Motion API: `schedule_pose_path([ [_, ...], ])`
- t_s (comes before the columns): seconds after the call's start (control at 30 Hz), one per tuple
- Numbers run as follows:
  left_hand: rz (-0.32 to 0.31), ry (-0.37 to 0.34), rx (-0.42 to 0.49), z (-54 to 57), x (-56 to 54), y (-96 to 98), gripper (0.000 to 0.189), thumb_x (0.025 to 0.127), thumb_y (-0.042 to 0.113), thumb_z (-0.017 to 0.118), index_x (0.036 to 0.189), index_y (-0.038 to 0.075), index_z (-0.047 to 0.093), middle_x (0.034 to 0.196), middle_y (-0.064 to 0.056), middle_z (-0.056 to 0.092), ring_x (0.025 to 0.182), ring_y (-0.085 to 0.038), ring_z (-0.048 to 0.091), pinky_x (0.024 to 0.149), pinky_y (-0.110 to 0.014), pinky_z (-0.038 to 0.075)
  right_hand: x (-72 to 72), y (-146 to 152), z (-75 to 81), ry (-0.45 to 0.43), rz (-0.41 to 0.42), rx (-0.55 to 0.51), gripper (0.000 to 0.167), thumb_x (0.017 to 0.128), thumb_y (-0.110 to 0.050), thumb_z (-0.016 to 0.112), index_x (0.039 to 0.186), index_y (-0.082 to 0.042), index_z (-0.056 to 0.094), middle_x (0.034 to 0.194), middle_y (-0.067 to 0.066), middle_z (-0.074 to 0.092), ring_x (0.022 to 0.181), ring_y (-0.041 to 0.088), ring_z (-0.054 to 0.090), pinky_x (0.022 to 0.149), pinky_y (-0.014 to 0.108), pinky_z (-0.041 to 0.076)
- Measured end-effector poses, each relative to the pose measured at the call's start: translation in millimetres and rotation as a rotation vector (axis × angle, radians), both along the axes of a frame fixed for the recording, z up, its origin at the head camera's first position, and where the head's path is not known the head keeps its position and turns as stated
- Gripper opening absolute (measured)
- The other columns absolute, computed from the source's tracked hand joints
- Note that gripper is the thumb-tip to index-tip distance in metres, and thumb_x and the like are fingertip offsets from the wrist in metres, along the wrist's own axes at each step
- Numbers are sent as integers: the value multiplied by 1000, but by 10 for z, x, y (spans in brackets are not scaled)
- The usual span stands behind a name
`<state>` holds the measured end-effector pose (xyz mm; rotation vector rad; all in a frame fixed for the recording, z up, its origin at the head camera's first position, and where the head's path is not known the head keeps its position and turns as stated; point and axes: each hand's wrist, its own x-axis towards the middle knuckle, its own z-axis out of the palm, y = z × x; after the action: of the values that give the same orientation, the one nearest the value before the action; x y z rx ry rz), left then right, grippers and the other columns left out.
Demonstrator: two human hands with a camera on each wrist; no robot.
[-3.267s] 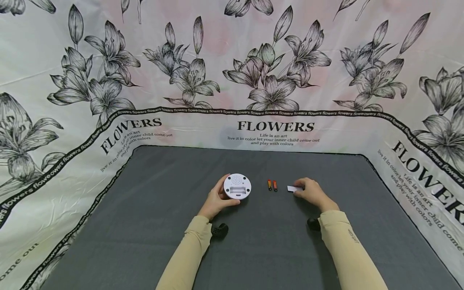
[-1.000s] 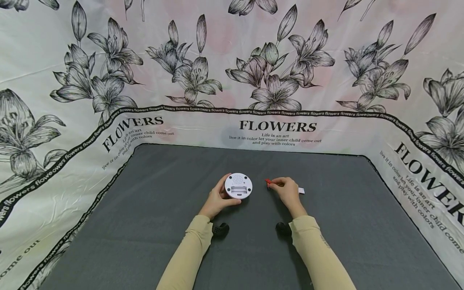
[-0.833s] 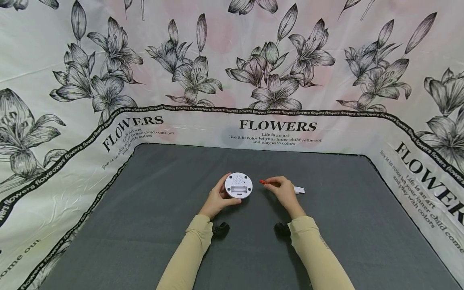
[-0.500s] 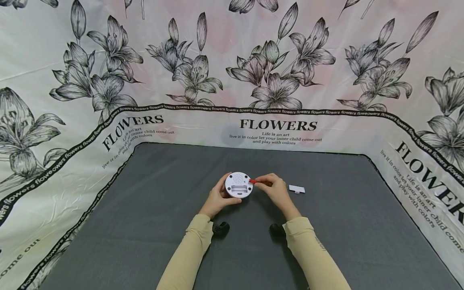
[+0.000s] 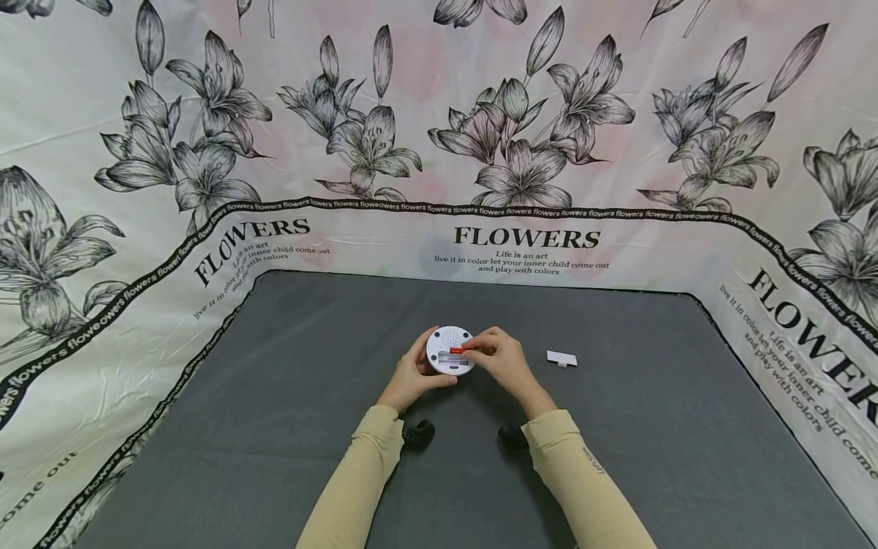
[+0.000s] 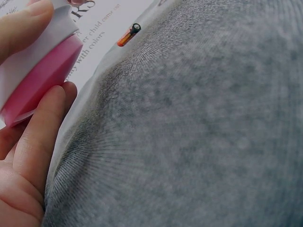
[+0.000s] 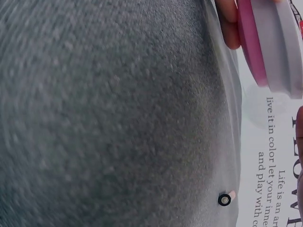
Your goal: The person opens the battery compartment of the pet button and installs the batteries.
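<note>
My left hand (image 5: 406, 383) grips a round white device (image 5: 447, 337) with a pink side, thumb and fingers on opposite edges. Its underside, with small dark feet and a battery compartment, faces up. Between the fingertips of my right hand (image 5: 506, 366) is a red battery (image 5: 456, 351), held over the compartment; whether it touches the inside I cannot tell. A second battery (image 6: 129, 34) lies on the grey cloth in the left wrist view, hidden behind my right hand in the head view. The pink side (image 6: 45, 80) shows beside my left fingers.
To the right of my right hand lies a small white battery cover (image 5: 562, 358) with a tab. Grey cloth (image 5: 329, 473) covers the table, bordered by a white flower-printed sheet (image 5: 384, 244).
My right hand set the white cover down on the right, took up a battery and carried it left to the compartment. My left hand with the device has hardly moved.
</note>
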<state>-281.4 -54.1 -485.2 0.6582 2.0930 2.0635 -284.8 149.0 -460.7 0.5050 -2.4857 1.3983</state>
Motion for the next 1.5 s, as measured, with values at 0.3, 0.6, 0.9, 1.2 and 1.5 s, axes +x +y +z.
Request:
schedule_pose_path([
  [0.3, -14, -4, 8, -10, 4, -12, 91, 75, 3, 77, 148, 10, 22, 132, -14, 49, 98, -24, 60, 80, -29, 49, 35, -89, 6, 27, 16, 51, 11, 76, -13, 77, 86, -10, 75, 82, 0, 53, 70, 15, 50, 58, 25, 45],
  [0.6, -5, -2, 12, 0, 8, -15, 89, 75, 3, 77, 147, 14, 24, 133, -14, 47, 101, -24, 58, 81, -29, 49, 23, -153, -19, 113, -9, 50, 12, 73, -10, 80, 84, -8, 75, 80, 3, 52, 66, 16, 48, 56, 25, 41],
  [0.9, 6, 2, -15, 3, 13, -16, 89, 75, 6, 78, 147, 19, 26, 132, -13, 49, 100, -23, 59, 81, -31, 49, 55, -132, -3, 35, -23, 23, 16, 76, -11, 78, 91, -8, 75, 86, 3, 53, 70, 17, 50, 59, 27, 43],
  [1.2, 20, 3, 0, -2, 6, -14, 90, 74, 4, 78, 147, 16, 27, 130, -11, 50, 101, -23, 58, 85, -38, 47, 27, -51, -51, -184, -74, -226, 32, 83, -18, 72, 111, -2, 66, 100, 12, 59, 86, 21, 54, 72, 24, 46],
  [1.5, 20, 3, 1, 6, 6, -15, 90, 74, 4, 78, 147, 17, 26, 131, -11, 50, 100, -23, 58, 85, -38, 47, 15, -78, -19, -328, -45, -236, 40, 89, -17, 65, 122, 4, 57, 108, 16, 60, 90, 18, 57, 74, 28, 49],
])
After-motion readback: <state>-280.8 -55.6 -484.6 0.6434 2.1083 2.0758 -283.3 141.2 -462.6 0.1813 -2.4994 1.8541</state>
